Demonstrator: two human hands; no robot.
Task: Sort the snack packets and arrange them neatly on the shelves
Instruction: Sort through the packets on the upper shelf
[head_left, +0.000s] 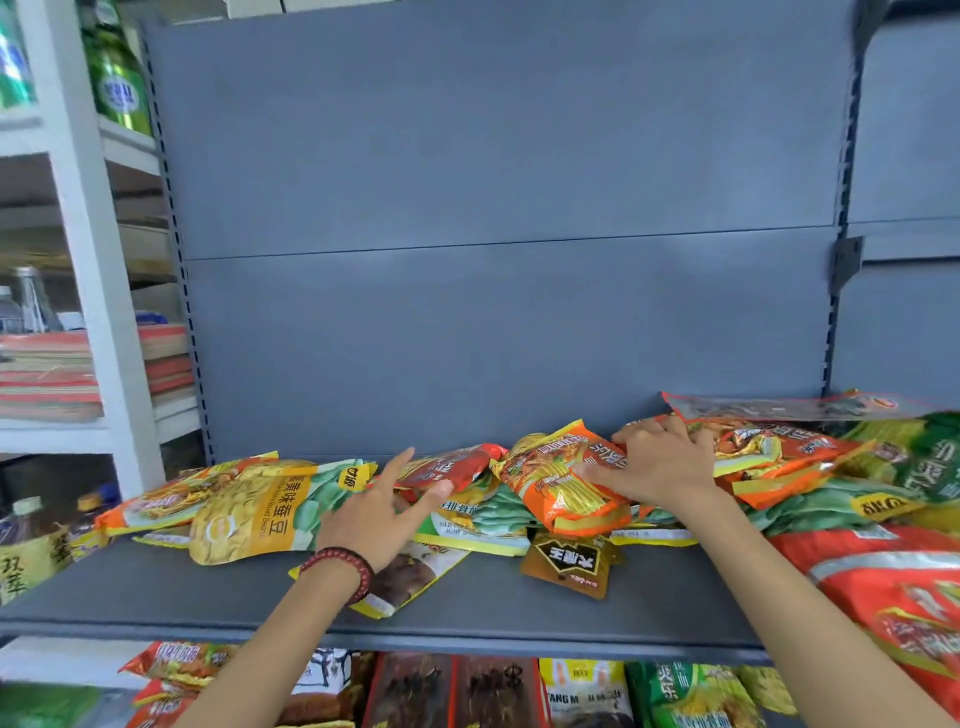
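A grey shelf (156, 597) is seen with a loose pile of snack packets (498, 512) heaped along its back edge, against a grey back panel (493, 208). The left hand (379, 514), with a dark red beaded bracelet (340, 569) on its wrist, is held open over the pile with its fingers straight and spread. Its thumb tip is placed at a red packet (447, 467) that lies at 1 o'clock from the hand. At 9 o'clock from this hand a yellow-and-green bean packet (260, 512) is laid flat. The right hand (660, 467) is laid palm down on the pile, fingers spread and lightly bent, and its thumb is stretched across an orange-and-yellow packet (561, 488) at 9 o'clock from the hand. Whether that packet is gripped or only pressed cannot be told. A small brown sachet (569, 564) is found at 6 o'clock from the orange-and-yellow packet, nearer the shelf's front edge. A large red packet (893, 597) is seen at 4 o'clock from the right hand, at the frame's edge. More packets (587, 696) are stood on the lower shelf, at 6 o'clock in the view. At 9 o'clock a white rack (78, 208) is seen, with green cans (117, 88) on it.
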